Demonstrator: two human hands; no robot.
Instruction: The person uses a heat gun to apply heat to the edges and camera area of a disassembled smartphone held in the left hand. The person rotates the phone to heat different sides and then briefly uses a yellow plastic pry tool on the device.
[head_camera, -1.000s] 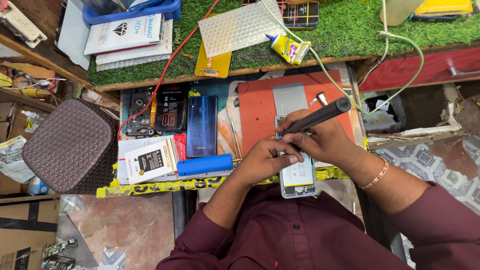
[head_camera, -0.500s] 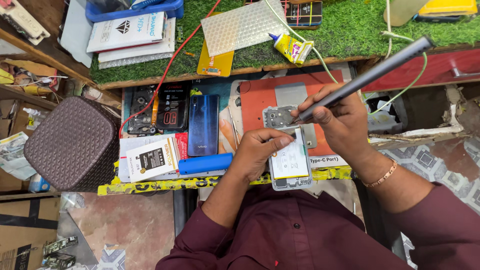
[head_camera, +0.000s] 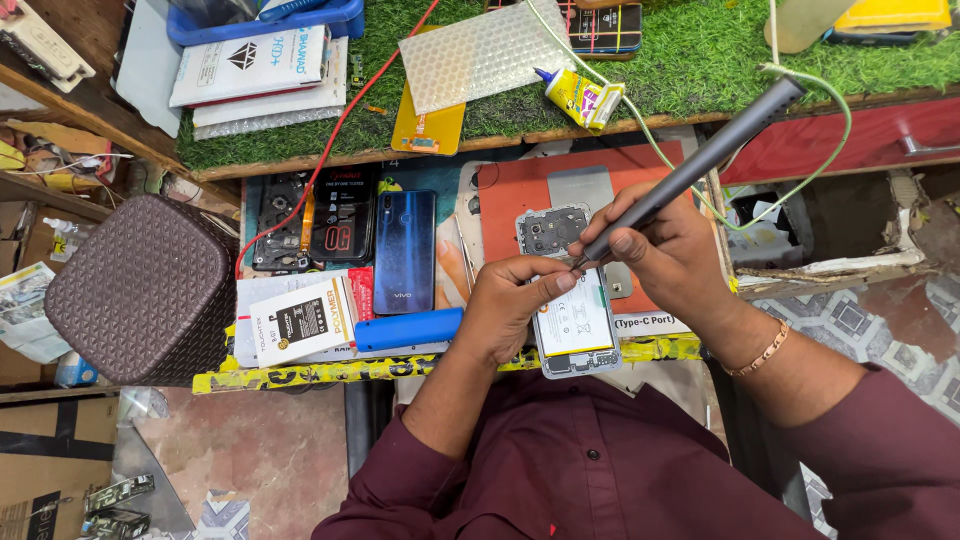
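An opened phone (head_camera: 572, 300) with its back cover off lies on an orange work mat (head_camera: 520, 200), showing a white battery and the camera section. My left hand (head_camera: 510, 305) grips the phone's left edge, thumb across its middle. My right hand (head_camera: 670, 250) holds a long grey pen-shaped electric screwdriver (head_camera: 700, 160), tilted up to the right, with its tip down on the phone just below the camera section.
Left of the phone lie a blue phone back (head_camera: 405, 250), a blue cylinder (head_camera: 408, 328), a dismantled phone (head_camera: 345, 215) and small boxes (head_camera: 300, 320). A brown textured box (head_camera: 140, 290) stands at far left. A glue bottle (head_camera: 580, 95), bubble wrap (head_camera: 485, 50) and a green cable (head_camera: 830, 130) rest on green turf.
The phone has been pushed up onto the mat. My right hand has raised the screwdriver from nearly flat to a steep tilt, with its tip staying on the phone.
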